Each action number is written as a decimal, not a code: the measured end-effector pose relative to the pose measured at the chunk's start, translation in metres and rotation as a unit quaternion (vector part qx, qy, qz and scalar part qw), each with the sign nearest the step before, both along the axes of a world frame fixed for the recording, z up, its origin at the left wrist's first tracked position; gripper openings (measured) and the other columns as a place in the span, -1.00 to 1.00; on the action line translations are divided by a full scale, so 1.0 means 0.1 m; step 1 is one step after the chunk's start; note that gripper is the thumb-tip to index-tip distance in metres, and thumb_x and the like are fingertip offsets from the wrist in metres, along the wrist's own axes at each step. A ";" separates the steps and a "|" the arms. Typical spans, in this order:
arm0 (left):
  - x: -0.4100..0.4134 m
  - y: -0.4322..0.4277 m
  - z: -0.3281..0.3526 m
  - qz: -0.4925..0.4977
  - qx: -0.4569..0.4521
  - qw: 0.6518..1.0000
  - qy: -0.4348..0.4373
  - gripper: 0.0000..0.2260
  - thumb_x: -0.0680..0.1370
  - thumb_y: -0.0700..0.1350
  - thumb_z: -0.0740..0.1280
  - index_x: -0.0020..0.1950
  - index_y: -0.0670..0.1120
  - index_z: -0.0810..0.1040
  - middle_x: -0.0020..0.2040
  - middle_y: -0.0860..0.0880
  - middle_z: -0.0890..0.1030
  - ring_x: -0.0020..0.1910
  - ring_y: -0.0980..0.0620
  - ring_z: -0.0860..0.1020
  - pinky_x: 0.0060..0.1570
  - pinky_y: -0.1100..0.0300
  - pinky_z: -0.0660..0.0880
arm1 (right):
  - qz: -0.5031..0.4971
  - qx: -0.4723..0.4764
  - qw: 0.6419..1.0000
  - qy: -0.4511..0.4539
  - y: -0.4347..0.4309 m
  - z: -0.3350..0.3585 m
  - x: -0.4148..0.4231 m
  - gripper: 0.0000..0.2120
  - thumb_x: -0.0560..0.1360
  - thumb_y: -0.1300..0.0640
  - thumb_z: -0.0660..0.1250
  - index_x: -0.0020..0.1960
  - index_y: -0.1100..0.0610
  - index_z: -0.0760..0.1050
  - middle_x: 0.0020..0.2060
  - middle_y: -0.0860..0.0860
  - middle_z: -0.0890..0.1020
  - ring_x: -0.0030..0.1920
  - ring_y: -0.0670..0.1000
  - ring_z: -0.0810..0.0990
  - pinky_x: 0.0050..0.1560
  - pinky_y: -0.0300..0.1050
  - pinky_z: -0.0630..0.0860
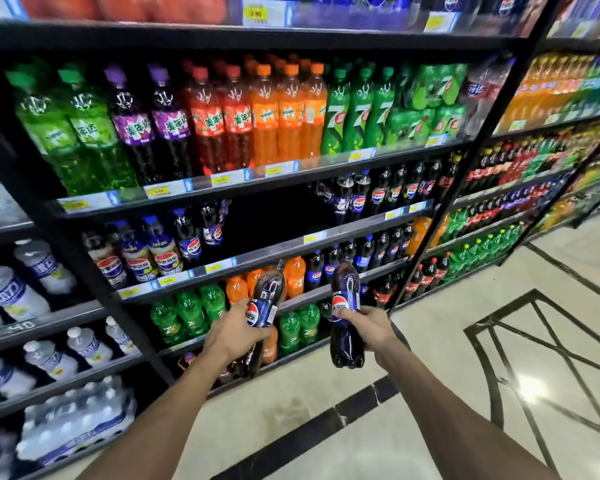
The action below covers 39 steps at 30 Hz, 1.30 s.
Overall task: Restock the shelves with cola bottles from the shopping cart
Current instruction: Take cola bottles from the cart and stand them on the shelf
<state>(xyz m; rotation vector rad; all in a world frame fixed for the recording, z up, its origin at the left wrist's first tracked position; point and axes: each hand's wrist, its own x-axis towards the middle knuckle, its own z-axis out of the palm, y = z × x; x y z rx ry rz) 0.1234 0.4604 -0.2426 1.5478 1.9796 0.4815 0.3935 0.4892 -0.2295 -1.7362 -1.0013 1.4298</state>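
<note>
My left hand point(234, 332) grips a dark cola bottle point(266, 299) with a blue label, tilted with its cap toward the shelves. My right hand point(368, 329) grips a second cola bottle point(345, 313) of the same kind, held upright. Both bottles are in front of the lower shelves, apart from them. A dark gap point(271, 220) shows on the cola shelf, between cola bottles on its left point(187, 237) and cola bottles on its right point(378, 195). The shopping cart is not in view.
Black shelving point(257, 183) holds green, purple, red and orange soda above, and orange and green soda point(191, 311) below. Water bottles point(11, 292) fill the left bay. More soda shelves run to the right. Tiled floor point(465, 341) lies to my right.
</note>
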 end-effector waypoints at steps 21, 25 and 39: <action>0.50 1.70 -0.20 0.024 -0.044 0.999 -0.016 -0.39 0.27 0.22 0.57 0.25 0.15 0.45 -0.04 0.14 0.65 -0.07 0.03 0.63 0.05 0.06 0.58 | 0.173 0.019 0.935 -0.309 1.75 -0.38 0.30 -0.67 0.30 -0.28 0.48 -0.15 -0.07 0.53 -0.26 -0.12 0.62 -0.14 0.05 0.62 -0.10 -0.06 0.51; 0.53 1.96 -0.23 0.054 -0.042 0.997 -0.028 -0.48 0.26 0.21 0.57 0.12 0.16 0.45 -0.09 0.12 0.67 -0.09 0.01 0.65 0.03 0.01 0.59 | 0.187 0.018 0.928 -0.323 2.07 -0.41 0.27 -0.54 0.25 -0.38 0.45 -0.09 -0.04 0.56 -0.19 -0.04 0.65 -0.06 0.13 0.65 0.00 -0.01 0.58; 0.41 3.25 -0.60 0.157 0.037 0.973 -0.167 -0.17 0.17 0.28 0.58 0.38 0.06 0.48 0.13 0.03 0.66 0.16 0.01 0.61 0.23 -0.05 0.54 | 0.201 0.116 0.908 -0.350 3.36 -0.41 -0.10 -0.43 0.31 -0.38 0.44 0.15 -0.03 0.57 -0.05 0.03 0.71 0.06 0.19 0.66 -0.02 0.00 0.57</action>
